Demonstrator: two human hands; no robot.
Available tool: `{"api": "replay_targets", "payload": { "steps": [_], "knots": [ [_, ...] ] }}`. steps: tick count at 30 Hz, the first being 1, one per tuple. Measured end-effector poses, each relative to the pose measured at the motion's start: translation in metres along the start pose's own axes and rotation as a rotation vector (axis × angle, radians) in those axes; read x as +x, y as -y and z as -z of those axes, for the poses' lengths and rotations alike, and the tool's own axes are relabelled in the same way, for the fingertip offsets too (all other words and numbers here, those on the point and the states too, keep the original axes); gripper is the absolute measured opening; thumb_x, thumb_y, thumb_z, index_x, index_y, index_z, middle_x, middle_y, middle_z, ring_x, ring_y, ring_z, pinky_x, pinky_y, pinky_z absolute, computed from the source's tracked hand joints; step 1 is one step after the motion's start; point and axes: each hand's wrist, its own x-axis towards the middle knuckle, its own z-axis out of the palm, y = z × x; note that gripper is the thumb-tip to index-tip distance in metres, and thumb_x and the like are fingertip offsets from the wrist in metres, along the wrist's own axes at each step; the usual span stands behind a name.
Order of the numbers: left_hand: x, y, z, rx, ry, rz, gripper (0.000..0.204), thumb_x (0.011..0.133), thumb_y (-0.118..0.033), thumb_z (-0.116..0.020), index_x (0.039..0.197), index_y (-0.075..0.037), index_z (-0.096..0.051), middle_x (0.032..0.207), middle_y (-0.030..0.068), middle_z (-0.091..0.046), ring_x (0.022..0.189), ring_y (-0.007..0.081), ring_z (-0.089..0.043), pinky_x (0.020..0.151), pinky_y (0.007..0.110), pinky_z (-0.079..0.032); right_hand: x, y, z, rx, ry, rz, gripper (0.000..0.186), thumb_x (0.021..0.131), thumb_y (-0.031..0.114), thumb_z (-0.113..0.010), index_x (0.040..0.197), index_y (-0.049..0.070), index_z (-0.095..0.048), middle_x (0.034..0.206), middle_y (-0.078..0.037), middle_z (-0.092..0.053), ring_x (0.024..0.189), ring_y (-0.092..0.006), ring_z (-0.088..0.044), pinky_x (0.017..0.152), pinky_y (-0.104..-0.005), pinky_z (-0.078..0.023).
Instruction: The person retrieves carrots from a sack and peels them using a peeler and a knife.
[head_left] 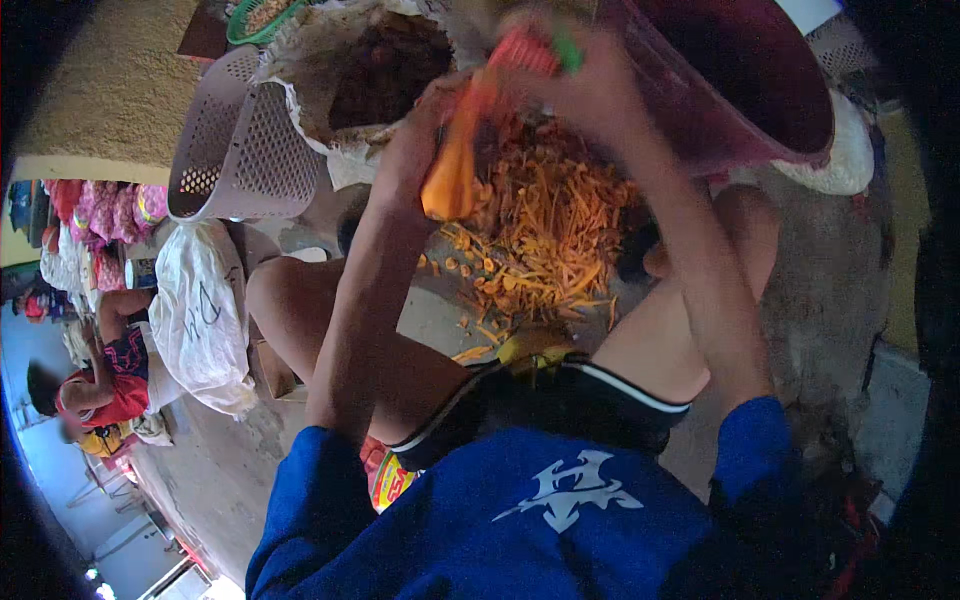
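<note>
A large orange carrot (pixel 450 185) points down toward me, its upper part blurred. My left hand (pixel 455 95) is closed around its upper end. Close beside it, my right hand (pixel 580 85) is curled and smeared by motion. Next to the right fingers shows a blurred red, ribbed thing (pixel 525 50) with a green end; its kind I cannot make out. Beneath both hands, a heap of orange peelings (pixel 560 230) with small cut carrot ends lies on the floor between my bent legs.
An open white sack (pixel 350 165) with dark contents stands ahead, next to a lilac perforated basket (pixel 270 150). At the right leans a big maroon tub (pixel 690 100). A filled white sack (pixel 200 310) lies left, near a seated person in red (pixel 105 385).
</note>
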Motion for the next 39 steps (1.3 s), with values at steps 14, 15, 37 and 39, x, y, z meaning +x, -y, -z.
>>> {"api": "replay_targets", "payload": {
  "steps": [14, 15, 37, 39],
  "knots": [
    [0.001, -0.003, -0.004, 0.047, -0.009, 0.027, 0.029, 0.102, -0.028, -0.050, 0.123, -0.009, -0.057, 0.102, 0.0042, -0.064, 0.084, 0.0156, -0.065, 0.068, 0.030, -0.055, 0.012, -0.035, 0.024, -0.050, -0.284, -0.116, 0.047, 0.076, 0.039, -0.084, 0.110, 0.010, -0.068, 0.099, -0.008, -0.072, 0.094, -0.0217, -0.069, 0.085, -0.0356, -0.054],
    [0.006, 0.000, 0.001, 0.083, 0.028, 0.030, 0.031, 0.102, -0.030, -0.049, 0.125, -0.009, -0.056, 0.104, 0.0052, -0.063, 0.085, 0.0165, -0.065, 0.069, 0.030, -0.055, 0.013, -0.043, 0.029, -0.101, -0.373, -0.104, 0.052, 0.075, 0.045, -0.084, 0.110, 0.010, -0.067, 0.099, -0.010, -0.072, 0.096, -0.0250, -0.070, 0.085, -0.0378, -0.055],
    [0.002, -0.008, -0.006, -0.125, -0.001, 0.043, 0.031, 0.101, -0.027, -0.054, 0.122, -0.005, -0.057, 0.105, 0.0079, -0.065, 0.087, 0.0178, -0.068, 0.074, 0.032, -0.059, 0.013, -0.010, -0.003, 0.017, -0.099, -0.035, 0.058, 0.073, 0.049, -0.084, 0.110, 0.008, -0.068, 0.100, -0.011, -0.072, 0.094, -0.0258, -0.071, 0.085, -0.0382, -0.054],
    [0.002, -0.011, 0.001, -0.087, -0.082, 0.030, 0.032, 0.101, -0.027, -0.054, 0.123, -0.004, -0.056, 0.108, 0.0075, -0.064, 0.088, 0.0172, -0.067, 0.074, 0.031, -0.059, 0.021, 0.017, 0.008, -0.196, -0.145, 0.096, 0.044, 0.083, 0.036, -0.081, 0.101, -0.001, -0.064, 0.093, -0.012, -0.069, 0.088, -0.0182, -0.064, 0.077, -0.0366, -0.051]
  ]
}}
